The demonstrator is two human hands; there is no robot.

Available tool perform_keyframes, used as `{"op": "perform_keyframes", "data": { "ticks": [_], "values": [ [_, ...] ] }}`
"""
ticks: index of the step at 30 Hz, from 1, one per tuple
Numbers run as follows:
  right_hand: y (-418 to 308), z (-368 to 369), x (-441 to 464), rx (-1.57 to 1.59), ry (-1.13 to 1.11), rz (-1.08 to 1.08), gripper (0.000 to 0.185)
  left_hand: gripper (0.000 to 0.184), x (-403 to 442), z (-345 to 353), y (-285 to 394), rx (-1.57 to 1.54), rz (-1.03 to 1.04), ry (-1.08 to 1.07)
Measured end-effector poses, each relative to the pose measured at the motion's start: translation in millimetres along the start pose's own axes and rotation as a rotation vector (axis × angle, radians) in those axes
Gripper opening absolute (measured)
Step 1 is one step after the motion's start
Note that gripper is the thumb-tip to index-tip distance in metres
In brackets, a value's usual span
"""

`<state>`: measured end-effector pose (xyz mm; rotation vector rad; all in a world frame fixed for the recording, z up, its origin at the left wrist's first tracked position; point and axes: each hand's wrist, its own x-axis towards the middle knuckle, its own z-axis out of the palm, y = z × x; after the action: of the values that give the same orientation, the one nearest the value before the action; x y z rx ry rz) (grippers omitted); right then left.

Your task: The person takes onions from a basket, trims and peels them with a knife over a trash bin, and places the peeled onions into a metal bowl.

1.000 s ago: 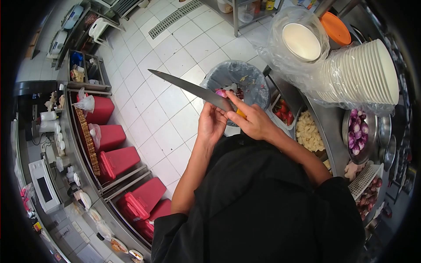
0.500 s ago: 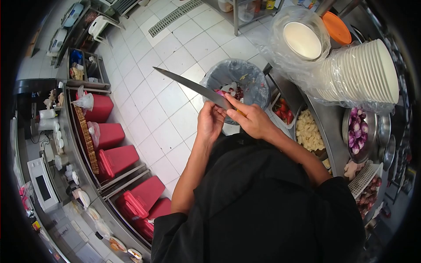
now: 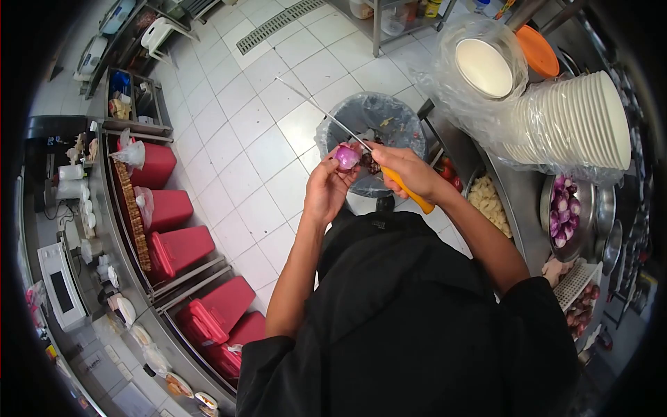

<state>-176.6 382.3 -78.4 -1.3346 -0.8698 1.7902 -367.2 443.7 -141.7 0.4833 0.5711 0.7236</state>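
My left hand (image 3: 328,184) is closed round a purple onion (image 3: 347,158), its smooth, shiny side facing up. In my right hand (image 3: 406,174) is a long knife (image 3: 326,117) with a yellow handle (image 3: 422,202); its blade points up and to the left, seen almost edge-on, close beside the onion. Beneath both hands stands a bin (image 3: 410,115) lined with a grey plastic bag, holding dark peelings and scraps.
At right, a metal bowl of peeled purple onions (image 3: 565,212) sits near stacked white tubs (image 3: 570,118) in plastic. A white basket (image 3: 580,292) holds unpeeled onions. Pale chopped pieces (image 3: 488,201) and red peppers (image 3: 448,174) lie nearer. Red bins (image 3: 184,250) line the left counter.
The knife has turned from blade-flat to nearly edge-on, and its yellow handle now shows. My hands have moved slightly apart, leaving the onion in plain view in my left hand.
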Motion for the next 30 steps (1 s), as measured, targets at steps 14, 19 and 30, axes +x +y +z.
{"op": "perform_keyframes", "data": {
  "ticks": [14,19,30],
  "values": [
    [8,-6,11,0.044,0.027,0.041,0.051,0.038,2,-2,1,0.086,0.028,0.105],
    [10,-10,13,0.068,0.023,0.042,0.052,0.036,1,-2,1,0.073,0.01,0.122],
    [5,3,-6,-0.233,0.088,0.045,0.06,0.036,7,-3,-1,0.327,0.161,0.295]
  ]
}}
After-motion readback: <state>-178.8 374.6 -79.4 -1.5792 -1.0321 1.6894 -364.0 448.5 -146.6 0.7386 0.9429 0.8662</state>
